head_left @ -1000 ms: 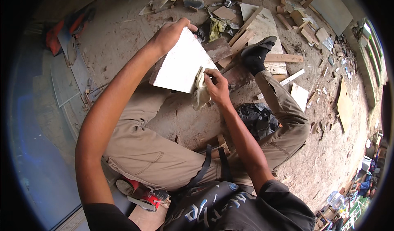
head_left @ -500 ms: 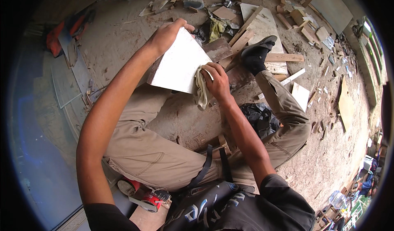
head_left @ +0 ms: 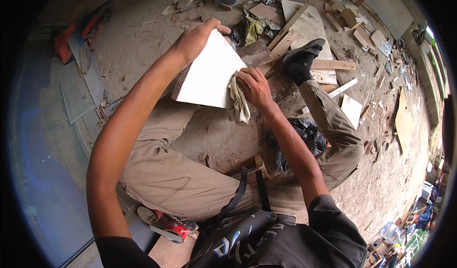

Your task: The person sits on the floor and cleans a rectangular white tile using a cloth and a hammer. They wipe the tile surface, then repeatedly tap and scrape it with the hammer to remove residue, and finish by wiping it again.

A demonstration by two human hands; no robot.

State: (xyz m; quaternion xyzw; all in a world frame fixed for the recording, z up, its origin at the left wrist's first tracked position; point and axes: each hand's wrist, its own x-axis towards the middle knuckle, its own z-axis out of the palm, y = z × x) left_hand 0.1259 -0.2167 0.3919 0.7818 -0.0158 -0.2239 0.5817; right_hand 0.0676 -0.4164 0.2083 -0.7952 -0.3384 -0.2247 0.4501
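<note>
A thick white-faced board (head_left: pixel 207 77) is tilted up over my left leg. My left hand (head_left: pixel 200 37) is closed round its far upper edge, with the thumb side toward the top corner. At the board's right edge, my right hand (head_left: pixel 256 85) grips a crumpled pale cloth (head_left: pixel 238 101) and presses it against the board. The loose end of the cloth hangs below my fingers. Part of the board's left side shows as a darker edge under my left forearm.
Wooden offcuts (head_left: pixel 333 65) and a pale panel (head_left: pixel 312 30) lie beyond my right foot. A black plastic bag (head_left: pixel 302 137) rests between my legs. A red can (head_left: pixel 173 231) stands by my left hip. Glass-like sheets (head_left: pixel 78 97) lean at the left.
My right hand has shifted slightly right with the cloth, whose hanging end has swung right. My left hand keeps its hold on the board, which has barely moved.
</note>
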